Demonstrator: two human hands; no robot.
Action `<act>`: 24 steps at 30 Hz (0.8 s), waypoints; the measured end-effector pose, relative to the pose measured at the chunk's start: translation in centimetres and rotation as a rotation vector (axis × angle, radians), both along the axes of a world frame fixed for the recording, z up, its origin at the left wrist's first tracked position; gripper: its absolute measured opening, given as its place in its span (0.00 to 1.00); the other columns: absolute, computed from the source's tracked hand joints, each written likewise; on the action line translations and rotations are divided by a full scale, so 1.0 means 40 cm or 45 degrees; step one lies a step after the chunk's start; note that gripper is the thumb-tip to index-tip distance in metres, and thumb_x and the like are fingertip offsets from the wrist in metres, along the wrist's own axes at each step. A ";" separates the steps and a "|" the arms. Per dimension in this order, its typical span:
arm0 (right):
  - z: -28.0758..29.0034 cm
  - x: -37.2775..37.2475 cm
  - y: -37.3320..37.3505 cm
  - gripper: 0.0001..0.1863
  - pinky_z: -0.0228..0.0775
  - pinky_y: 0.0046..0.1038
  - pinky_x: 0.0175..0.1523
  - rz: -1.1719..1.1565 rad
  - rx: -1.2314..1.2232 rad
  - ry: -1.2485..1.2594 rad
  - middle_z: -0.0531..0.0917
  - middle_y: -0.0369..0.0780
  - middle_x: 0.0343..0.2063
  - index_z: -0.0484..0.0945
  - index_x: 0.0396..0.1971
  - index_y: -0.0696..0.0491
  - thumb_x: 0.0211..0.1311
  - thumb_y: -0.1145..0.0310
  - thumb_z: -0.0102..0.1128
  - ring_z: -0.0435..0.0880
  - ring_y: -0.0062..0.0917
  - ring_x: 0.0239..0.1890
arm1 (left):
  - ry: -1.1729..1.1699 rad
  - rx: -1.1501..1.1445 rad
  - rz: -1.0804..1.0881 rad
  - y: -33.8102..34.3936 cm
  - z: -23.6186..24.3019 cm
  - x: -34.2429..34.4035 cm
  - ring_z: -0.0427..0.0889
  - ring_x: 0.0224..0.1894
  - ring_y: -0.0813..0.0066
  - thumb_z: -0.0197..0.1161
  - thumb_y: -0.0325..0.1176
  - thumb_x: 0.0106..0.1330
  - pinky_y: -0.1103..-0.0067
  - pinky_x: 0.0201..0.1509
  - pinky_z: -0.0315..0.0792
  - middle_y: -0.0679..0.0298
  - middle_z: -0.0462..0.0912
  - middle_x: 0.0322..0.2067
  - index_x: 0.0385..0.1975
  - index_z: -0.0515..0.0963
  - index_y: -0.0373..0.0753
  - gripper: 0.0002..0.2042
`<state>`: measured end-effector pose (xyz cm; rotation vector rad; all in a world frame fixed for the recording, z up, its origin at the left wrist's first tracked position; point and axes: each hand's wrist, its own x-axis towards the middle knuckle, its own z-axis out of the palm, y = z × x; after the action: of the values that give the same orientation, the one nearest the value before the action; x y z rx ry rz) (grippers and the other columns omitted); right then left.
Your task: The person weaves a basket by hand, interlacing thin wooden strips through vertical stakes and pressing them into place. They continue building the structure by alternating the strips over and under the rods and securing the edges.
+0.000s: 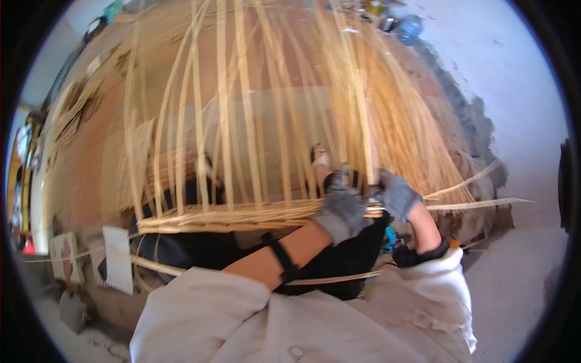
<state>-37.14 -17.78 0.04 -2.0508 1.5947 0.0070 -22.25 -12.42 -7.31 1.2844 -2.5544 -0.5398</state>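
A woven wicker band (242,218) lies across my lap, with long pale upright strips (245,91) rising from it and away from me. My left hand (344,210), in a grey glove, is closed on the band near its right end. Beside it my right hand (396,193), gloved too, has its fingers bent at the same end. A flat pale wicker strip (478,205) runs out to the right from under my right hand. A second, thinner strip curves up just above it. The fingertips are smeared by motion and partly hidden among the strips.
A thick bundle of loose strips (405,115) leans at the right beside a white and grey wall (514,91). A clear plastic bottle (410,29) stands at the far right. More cut strips (75,109) lie at the left. My foot (321,156) shows beyond the band.
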 end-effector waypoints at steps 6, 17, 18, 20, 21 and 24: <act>-0.090 -0.104 0.029 0.18 0.70 0.24 0.45 -0.131 0.052 -0.502 0.80 0.42 0.34 0.73 0.47 0.61 0.58 0.68 0.57 0.77 0.24 0.36 | 0.371 -0.650 0.094 0.046 0.122 0.207 0.70 0.56 0.61 0.52 0.55 0.60 0.59 0.64 0.57 0.56 0.73 0.49 0.51 0.72 0.40 0.27; -0.063 0.039 0.040 0.18 0.70 0.42 0.36 -0.401 -0.704 0.008 0.79 0.53 0.22 0.78 0.28 0.57 0.61 0.55 0.51 0.79 0.48 0.29 | 1.378 0.238 1.781 0.386 -0.149 1.086 0.76 0.24 0.76 0.62 0.37 0.62 0.81 0.29 0.73 0.65 0.78 0.24 0.33 0.76 0.34 0.11; -0.030 0.043 0.018 0.19 0.70 0.41 0.36 -0.423 -0.728 -0.005 0.79 0.53 0.22 0.79 0.28 0.58 0.61 0.55 0.51 0.78 0.48 0.29 | 1.589 0.115 1.722 0.376 -0.149 1.088 0.74 0.21 0.79 0.63 0.39 0.61 0.81 0.27 0.71 0.68 0.76 0.21 0.31 0.76 0.37 0.11; 0.067 0.035 -0.050 0.21 0.70 0.40 0.37 -0.347 -0.798 -0.121 0.79 0.53 0.22 0.79 0.29 0.59 0.61 0.53 0.52 0.79 0.47 0.30 | 1.741 0.073 1.644 0.325 -0.102 1.092 0.69 0.18 0.80 0.63 0.43 0.60 0.82 0.24 0.67 0.71 0.70 0.18 0.27 0.75 0.42 0.12; 0.116 0.033 -0.089 0.22 0.70 0.40 0.37 -0.372 -0.721 -0.159 0.79 0.53 0.22 0.79 0.30 0.59 0.61 0.52 0.52 0.80 0.46 0.30 | 1.765 0.100 1.615 0.295 -0.070 1.092 0.69 0.18 0.80 0.63 0.44 0.60 0.82 0.23 0.66 0.71 0.70 0.17 0.25 0.75 0.43 0.12; 0.250 0.013 -0.200 0.25 0.71 0.39 0.39 -0.291 -0.716 0.031 0.80 0.53 0.22 0.79 0.31 0.60 0.61 0.49 0.49 0.81 0.44 0.31 | 1.986 0.314 1.536 0.173 0.012 1.084 0.67 0.14 0.80 0.63 0.45 0.60 0.81 0.21 0.64 0.73 0.67 0.12 0.18 0.72 0.47 0.14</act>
<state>-36.62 -25.77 10.05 -2.2492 2.0042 -0.5588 21.10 -5.52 -6.82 1.2857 -0.3526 -0.9427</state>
